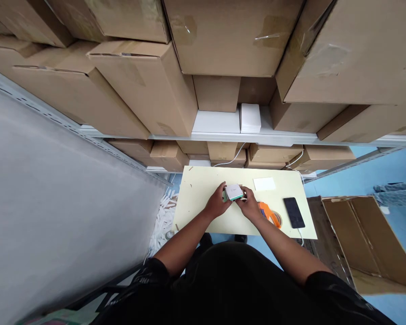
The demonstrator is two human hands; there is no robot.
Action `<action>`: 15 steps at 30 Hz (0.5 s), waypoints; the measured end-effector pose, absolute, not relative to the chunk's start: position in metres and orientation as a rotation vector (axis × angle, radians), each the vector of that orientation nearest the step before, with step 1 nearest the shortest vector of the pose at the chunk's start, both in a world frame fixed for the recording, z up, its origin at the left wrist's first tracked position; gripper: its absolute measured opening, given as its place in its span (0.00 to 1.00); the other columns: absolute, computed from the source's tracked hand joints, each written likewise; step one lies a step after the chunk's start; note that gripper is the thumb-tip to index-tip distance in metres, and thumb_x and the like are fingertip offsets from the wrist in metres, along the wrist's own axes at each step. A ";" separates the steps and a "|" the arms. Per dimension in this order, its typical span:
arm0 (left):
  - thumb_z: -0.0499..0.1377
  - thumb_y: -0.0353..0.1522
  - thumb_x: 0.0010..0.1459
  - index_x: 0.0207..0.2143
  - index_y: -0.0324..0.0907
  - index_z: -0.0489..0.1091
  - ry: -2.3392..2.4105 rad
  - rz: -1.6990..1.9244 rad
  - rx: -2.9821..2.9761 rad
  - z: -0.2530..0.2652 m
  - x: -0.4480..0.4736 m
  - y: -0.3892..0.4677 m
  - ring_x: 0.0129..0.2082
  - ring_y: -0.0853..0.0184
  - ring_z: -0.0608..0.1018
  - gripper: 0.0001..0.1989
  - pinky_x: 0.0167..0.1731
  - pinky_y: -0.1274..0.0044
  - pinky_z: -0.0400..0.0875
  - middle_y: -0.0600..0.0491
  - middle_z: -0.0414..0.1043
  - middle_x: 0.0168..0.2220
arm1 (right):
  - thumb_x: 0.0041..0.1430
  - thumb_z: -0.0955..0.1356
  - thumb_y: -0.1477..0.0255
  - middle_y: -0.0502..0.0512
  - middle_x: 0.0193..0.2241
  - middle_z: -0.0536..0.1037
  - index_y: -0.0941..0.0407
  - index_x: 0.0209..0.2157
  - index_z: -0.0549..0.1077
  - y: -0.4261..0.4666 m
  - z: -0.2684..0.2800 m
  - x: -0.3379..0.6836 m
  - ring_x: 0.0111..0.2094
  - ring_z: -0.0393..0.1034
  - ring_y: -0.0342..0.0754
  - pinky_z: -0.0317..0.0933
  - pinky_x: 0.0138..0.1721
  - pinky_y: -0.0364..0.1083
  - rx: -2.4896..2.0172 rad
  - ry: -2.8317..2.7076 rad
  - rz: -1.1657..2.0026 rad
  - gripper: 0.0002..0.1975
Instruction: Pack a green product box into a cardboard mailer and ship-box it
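Between my two hands, over the middle of a small pale yellow table (199,180), is a small white box (234,192) with a green lower edge and faint print on its top. My left hand (219,201) grips its left side, and my right hand (248,201) grips the right side. Just right of my right hand lies an orange tape dispenser (266,212) with a roll of tape (276,219). Behind that hand a flat white card or box (264,183) rests on the table.
A black phone (294,212) with a white cable lies at the table's right. Shelves (219,136) of cardboard boxes stand behind. An open cardboard box (368,239) is on the floor at right; white paper strips (162,219) are heaped at left beside a grey wall (71,203).
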State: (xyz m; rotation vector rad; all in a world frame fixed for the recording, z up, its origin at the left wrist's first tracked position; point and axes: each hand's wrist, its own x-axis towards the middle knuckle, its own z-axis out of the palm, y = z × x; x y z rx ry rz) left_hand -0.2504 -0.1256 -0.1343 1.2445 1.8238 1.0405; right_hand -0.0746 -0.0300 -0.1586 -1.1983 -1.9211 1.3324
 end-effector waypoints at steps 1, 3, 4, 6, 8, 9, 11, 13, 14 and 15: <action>0.68 0.33 0.55 0.72 0.46 0.50 1.790 1.034 1.309 -0.132 -0.253 -0.128 0.66 0.51 0.70 0.47 0.59 0.60 0.74 0.40 0.58 0.70 | 0.57 0.71 0.67 0.62 0.57 0.73 0.52 0.58 0.68 -0.029 -0.159 -0.074 0.49 0.75 0.53 0.74 0.44 0.53 -1.209 -1.924 1.328 0.27; 0.71 0.33 0.52 0.72 0.48 0.50 1.721 0.993 1.514 -0.127 -0.261 -0.132 0.70 0.51 0.65 0.50 0.64 0.59 0.69 0.41 0.52 0.73 | 0.56 0.71 0.67 0.62 0.57 0.72 0.52 0.58 0.69 -0.028 -0.159 -0.073 0.49 0.74 0.54 0.74 0.44 0.53 -1.220 -1.921 1.346 0.28; 0.71 0.33 0.51 0.71 0.48 0.53 1.705 0.959 1.617 -0.125 -0.265 -0.134 0.71 0.51 0.63 0.49 0.67 0.59 0.66 0.43 0.52 0.73 | 0.56 0.71 0.67 0.62 0.57 0.72 0.52 0.58 0.69 -0.027 -0.160 -0.073 0.49 0.74 0.54 0.74 0.43 0.53 -1.216 -1.917 1.358 0.28; 0.70 0.32 0.54 0.67 0.48 0.60 1.720 0.895 1.743 -0.121 -0.271 -0.135 0.70 0.53 0.64 0.40 0.68 0.59 0.63 0.45 0.58 0.71 | 0.56 0.72 0.66 0.62 0.57 0.72 0.52 0.58 0.69 -0.028 -0.160 -0.072 0.49 0.74 0.54 0.74 0.42 0.52 -1.192 -1.915 1.364 0.28; 0.67 0.32 0.57 0.63 0.48 0.65 1.772 0.867 1.762 -0.118 -0.273 -0.133 0.67 0.54 0.68 0.32 0.67 0.60 0.65 0.46 0.64 0.66 | 0.57 0.72 0.66 0.62 0.56 0.72 0.52 0.58 0.69 -0.030 -0.160 -0.072 0.49 0.74 0.54 0.74 0.42 0.53 -1.172 -1.924 1.334 0.27; 0.67 0.31 0.57 0.62 0.48 0.66 1.798 0.867 1.754 -0.118 -0.272 -0.132 0.65 0.55 0.70 0.31 0.66 0.60 0.67 0.46 0.66 0.65 | 0.57 0.72 0.66 0.62 0.56 0.72 0.52 0.58 0.69 -0.031 -0.160 -0.072 0.49 0.74 0.54 0.74 0.42 0.53 -1.169 -1.932 1.312 0.27; 0.66 0.29 0.55 0.62 0.47 0.66 1.847 0.897 1.738 -0.117 -0.268 -0.128 0.64 0.54 0.71 0.31 0.65 0.59 0.68 0.46 0.68 0.62 | 0.58 0.72 0.66 0.62 0.55 0.72 0.51 0.58 0.69 -0.033 -0.159 -0.072 0.48 0.75 0.54 0.74 0.43 0.54 -1.168 -1.955 1.277 0.26; 0.65 0.25 0.52 0.61 0.46 0.66 1.874 0.939 1.740 -0.117 -0.262 -0.124 0.63 0.53 0.71 0.33 0.65 0.59 0.67 0.45 0.69 0.61 | 0.58 0.71 0.67 0.62 0.55 0.71 0.51 0.59 0.68 -0.035 -0.157 -0.072 0.48 0.75 0.54 0.75 0.44 0.55 -1.164 -1.982 1.254 0.26; 0.64 0.24 0.51 0.60 0.46 0.66 1.881 0.955 1.742 -0.117 -0.259 -0.123 0.62 0.53 0.71 0.34 0.64 0.58 0.67 0.44 0.69 0.60 | 0.59 0.71 0.67 0.62 0.55 0.71 0.51 0.59 0.68 -0.035 -0.155 -0.072 0.48 0.74 0.54 0.75 0.45 0.55 -1.158 -1.997 1.246 0.26; 0.64 0.23 0.50 0.60 0.45 0.66 1.890 0.965 1.737 -0.117 -0.257 -0.121 0.62 0.52 0.71 0.33 0.64 0.58 0.67 0.44 0.69 0.59 | 0.59 0.71 0.67 0.62 0.55 0.70 0.51 0.59 0.68 -0.036 -0.154 -0.072 0.48 0.74 0.54 0.75 0.45 0.55 -1.148 -2.012 1.236 0.26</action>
